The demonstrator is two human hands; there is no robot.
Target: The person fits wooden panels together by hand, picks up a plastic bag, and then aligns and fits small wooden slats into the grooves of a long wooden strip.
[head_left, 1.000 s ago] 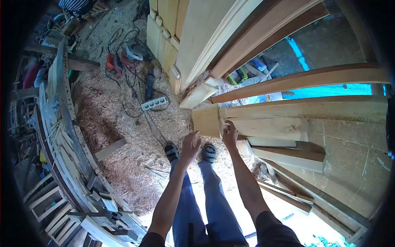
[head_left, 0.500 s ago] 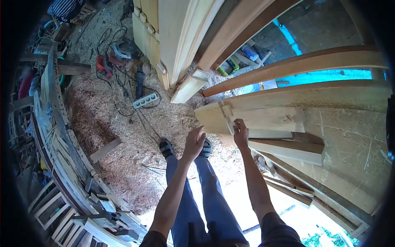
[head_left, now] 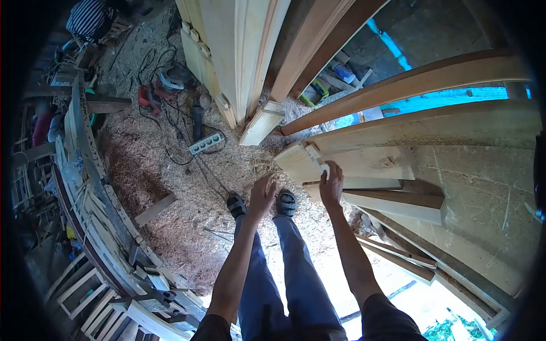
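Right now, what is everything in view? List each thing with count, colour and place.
Notched plank: one, pale wood, top of the stack at right, under the right hand.
Other planks: several, pale to brown, stacked below it.
Long curved beams: two, brown, upper right.
Upright boards: several, pale, top centre.
Power strip: one, white, on the sawdust floor.
Power tools: a few, red and grey, upper left with black cables.
Loose board: one, pale, floor at left.
Curved frames: a pile, grey-brown, left edge.
Sawdust floor: tan, centre.
Sandals: two, dark, on the person's feet.
Left hand: open, in the air near the plank end.
Right hand: fingers on the notched plank's end.
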